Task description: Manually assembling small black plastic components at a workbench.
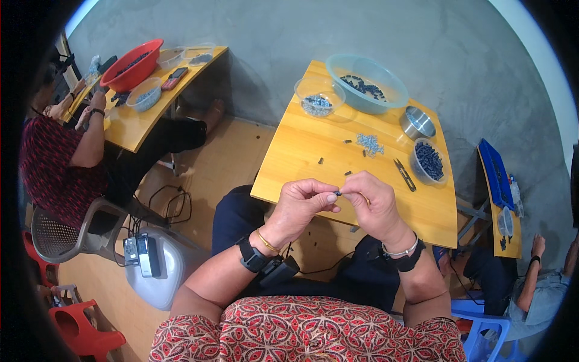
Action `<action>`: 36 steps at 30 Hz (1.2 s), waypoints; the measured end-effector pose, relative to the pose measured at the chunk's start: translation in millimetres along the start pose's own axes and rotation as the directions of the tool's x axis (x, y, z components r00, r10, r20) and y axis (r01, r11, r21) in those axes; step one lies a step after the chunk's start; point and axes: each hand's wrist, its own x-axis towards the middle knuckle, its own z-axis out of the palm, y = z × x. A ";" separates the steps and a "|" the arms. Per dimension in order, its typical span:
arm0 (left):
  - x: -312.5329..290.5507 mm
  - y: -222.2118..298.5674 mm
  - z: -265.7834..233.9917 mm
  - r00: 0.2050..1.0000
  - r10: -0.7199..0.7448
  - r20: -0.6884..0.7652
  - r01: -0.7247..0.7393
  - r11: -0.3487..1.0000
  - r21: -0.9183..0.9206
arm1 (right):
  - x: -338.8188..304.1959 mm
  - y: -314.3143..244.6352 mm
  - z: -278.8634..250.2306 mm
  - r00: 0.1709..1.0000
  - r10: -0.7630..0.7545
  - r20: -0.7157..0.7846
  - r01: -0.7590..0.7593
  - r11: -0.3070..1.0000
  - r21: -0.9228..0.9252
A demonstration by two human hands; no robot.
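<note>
Over the near edge of the table, my left hand (301, 205) pinches a small dark piece (338, 193) between thumb and fingertips. My right hand (373, 204) is closed, its fingertips meeting the same piece from the right; whether they hold a second tiny part is hidden. Just beyond my hands, a few loose dark pieces (321, 161) lie beside a small pile of light blue-grey parts (370, 145). To the right rest black-handled thread snips (404, 175), near a clear tub of dark pieces (429, 163).
On the yellow table (289, 154) also stand a teal basin (395, 90), a clear tub (318, 107) and a steel bowl (418, 123). At left, a person works at another table with a red basin (136, 63). Another person sits at far right. A grey stool (163, 265) stands left.
</note>
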 end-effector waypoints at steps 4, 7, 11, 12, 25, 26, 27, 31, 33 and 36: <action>-1.2 -2.2 -2.0 1.000 -0.011 0.007 0.011 1.000 -0.018 | -3.8 1.4 4.4 0.991 -0.132 0.000 0.131 0.984 -0.118; -2.4 -3.0 -0.7 0.999 -0.018 0.027 0.019 0.999 -0.043 | -5.7 -3.5 2.8 0.979 -0.203 0.035 0.206 0.966 -0.158; -2.1 -1.6 -0.2 0.999 -0.030 0.029 0.032 0.998 -0.050 | -5.0 -4.5 3.3 0.998 -0.055 0.018 0.055 0.998 0.003; -1.7 -1.8 -0.2 0.999 -0.029 0.030 0.030 0.998 -0.048 | -5.4 -2.7 2.8 0.999 -0.040 0.007 0.040 0.999 0.025; 0.5 -4.9 0.0 0.998 -0.060 -0.005 0.059 0.992 -0.114 | -22.8 -3.9 8.9 0.998 -0.019 0.061 0.035 0.959 -0.281; 1.1 -5.9 -0.8 0.999 -0.053 -0.011 0.051 0.992 -0.112 | -22.8 -3.2 9.5 0.998 -0.017 0.061 0.034 0.959 -0.280; 1.6 -6.5 -1.0 0.998 -0.055 -0.012 0.054 0.992 -0.113 | -23.2 -2.0 9.8 0.997 -0.027 0.075 0.049 0.954 -0.297; 4.0 -12.2 -6.0 0.998 -0.062 -0.019 0.061 0.996 -0.066 | -24.7 -2.2 9.8 0.993 -0.034 0.114 0.072 0.937 -0.343; 3.4 -15.2 -9.0 0.999 -0.054 -0.003 0.054 0.997 -0.047 | -29.5 -0.4 15.0 0.995 -0.028 0.099 0.057 0.952 -0.300; 1.3 -21.0 -12.4 0.997 -0.082 -0.015 0.081 0.995 -0.059 | -41.6 4.5 28.7 0.998 0.025 0.058 -0.013 0.979 -0.201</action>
